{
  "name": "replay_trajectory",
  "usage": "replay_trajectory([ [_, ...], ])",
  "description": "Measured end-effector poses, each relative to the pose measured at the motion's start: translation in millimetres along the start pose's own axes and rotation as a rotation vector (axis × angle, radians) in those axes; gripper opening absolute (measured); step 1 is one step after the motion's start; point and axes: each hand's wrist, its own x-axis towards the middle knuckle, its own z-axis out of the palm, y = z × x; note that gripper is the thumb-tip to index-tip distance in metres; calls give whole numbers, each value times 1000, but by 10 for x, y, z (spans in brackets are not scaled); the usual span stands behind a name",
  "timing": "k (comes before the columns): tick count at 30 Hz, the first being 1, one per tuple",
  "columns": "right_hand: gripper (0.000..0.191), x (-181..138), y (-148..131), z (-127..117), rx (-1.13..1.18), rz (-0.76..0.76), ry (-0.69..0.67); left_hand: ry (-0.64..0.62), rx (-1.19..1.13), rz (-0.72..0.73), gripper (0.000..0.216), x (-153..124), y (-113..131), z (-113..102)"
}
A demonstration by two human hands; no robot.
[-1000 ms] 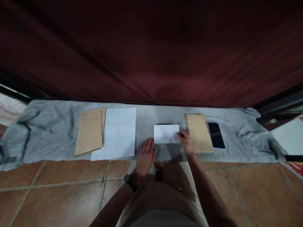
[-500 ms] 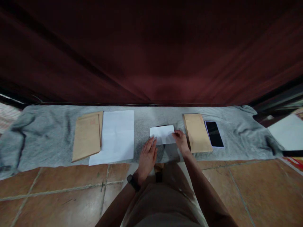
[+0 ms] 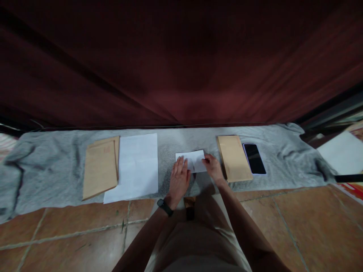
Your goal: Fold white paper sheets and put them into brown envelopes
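Small white paper [image 3: 195,155] sits mid-bench on the grey cloth [image 3: 167,145], between the white sheet [image 3: 138,162] and the right-side brown envelopes [image 3: 236,158]. Left hand [image 3: 179,180]: palm down, 4 fingers extended and close together, thumb slightly out, tips resting over the paper's left part, no grip. Right hand [image 3: 213,167]: fingers curled in, thumb and fingertips pinching the paper's right edge. Edges: paper's far edge is slightly tilted, with a strip of bare cloth between it and the dark red curtain [image 3: 181,83]. Room on the left: a cloth strip separates left hand and white sheet. Right is tighter: right hand is just beside the envelopes' left edge, phone [image 3: 254,158] close beyond them. 2 brown envelopes [image 3: 100,170] overlap the white sheet's left edge; sheet's near corner reaches the cloth's front edge.
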Motion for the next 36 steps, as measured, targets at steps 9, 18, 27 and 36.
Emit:
replay_trajectory([
  [9,39,-187,-211,92,-136,-280,195,-20,113,-98,61,41,97,79],
  [18,49,-285,-329,308,-246,-443,-40,-141,117,7,60,257,24,145],
  [27,51,-359,-185,259,-451,-386,15,-110,80,-6,57,125,-45,128],
  [36,52,-352,-19,176,-392,-418,26,-129,50,161,58,-121,6,1],
])
